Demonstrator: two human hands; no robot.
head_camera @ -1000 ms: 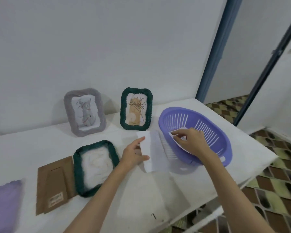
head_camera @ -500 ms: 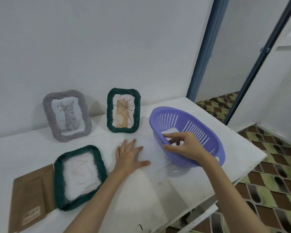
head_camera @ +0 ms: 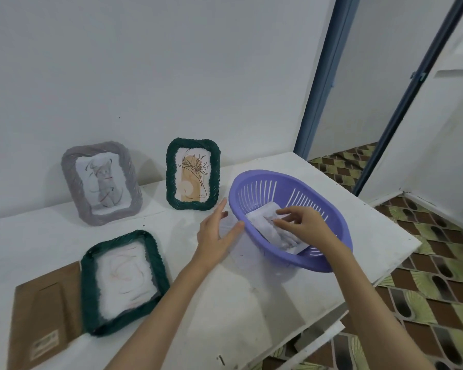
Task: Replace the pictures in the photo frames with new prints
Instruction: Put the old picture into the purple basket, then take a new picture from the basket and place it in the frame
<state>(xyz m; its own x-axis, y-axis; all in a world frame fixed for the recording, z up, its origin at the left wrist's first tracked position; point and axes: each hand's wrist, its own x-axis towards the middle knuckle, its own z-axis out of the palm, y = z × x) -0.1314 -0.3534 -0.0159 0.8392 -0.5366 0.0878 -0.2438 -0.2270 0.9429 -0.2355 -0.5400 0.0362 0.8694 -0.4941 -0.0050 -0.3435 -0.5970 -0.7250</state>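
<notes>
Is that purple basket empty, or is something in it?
Not empty. The purple basket holds white paper prints lying on its bottom, and the right hand reaches in and touches them.

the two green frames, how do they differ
The upright green frame stands near the wall, while the flat green frame lies on the white table. The upright green frame shows a clear plant drawing on tan; the flat green frame's picture is pale with faint swirls. The flat green frame overlaps a brown backing board; the upright green frame stands alone. Both have dark green woven-look borders and are rectangular.
</notes>
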